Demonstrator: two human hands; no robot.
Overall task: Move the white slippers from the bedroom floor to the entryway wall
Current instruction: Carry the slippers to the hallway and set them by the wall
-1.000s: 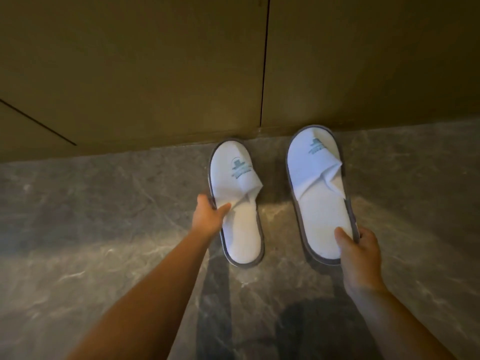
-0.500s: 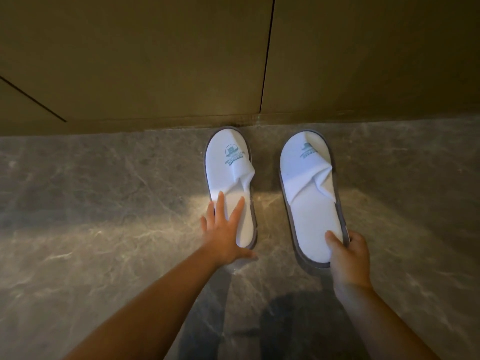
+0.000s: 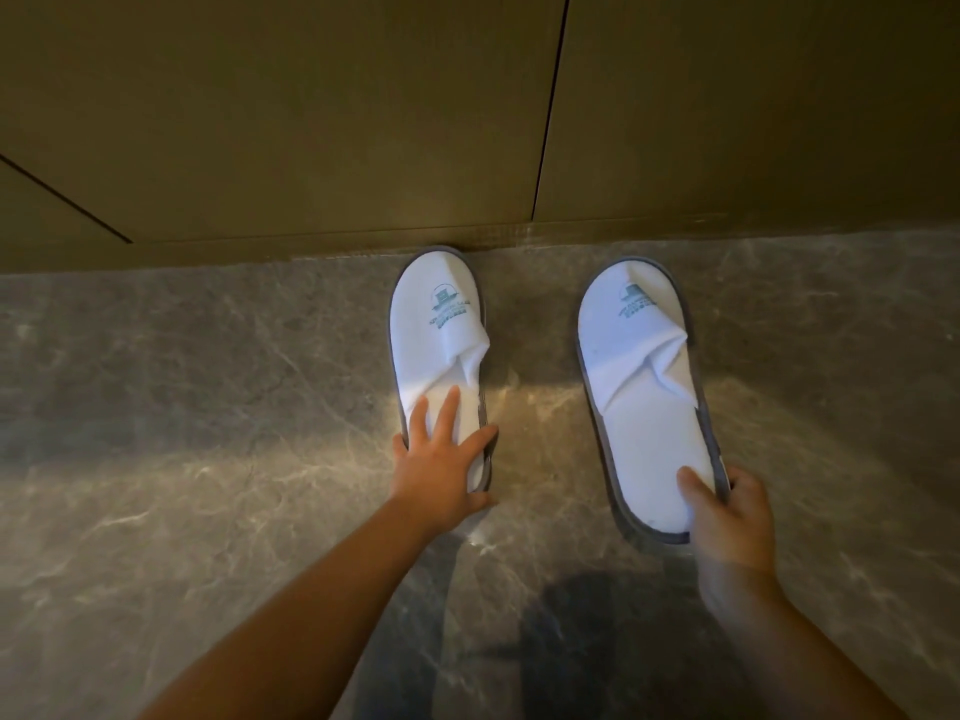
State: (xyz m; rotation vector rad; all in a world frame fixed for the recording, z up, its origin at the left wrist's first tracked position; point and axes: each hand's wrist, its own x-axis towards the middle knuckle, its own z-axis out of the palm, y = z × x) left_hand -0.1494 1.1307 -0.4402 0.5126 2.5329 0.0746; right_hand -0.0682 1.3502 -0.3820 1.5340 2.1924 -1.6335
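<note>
We reach both bare forearms forward and down, the left one running in from the lower left, the right from the lower right. Our left hand [image 3: 441, 462] lies flat, palm down, fingers [image 3: 448, 412] spread and thumb out to the right. Our right hand [image 3: 730, 511] is curled in a pinch, thumb on top and fingers tucked beneath, slightly blurred.

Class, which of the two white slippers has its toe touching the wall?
The left slipper, under the flat left hand; the right slipper, pinched at the heel, stops short of the wall.
</note>
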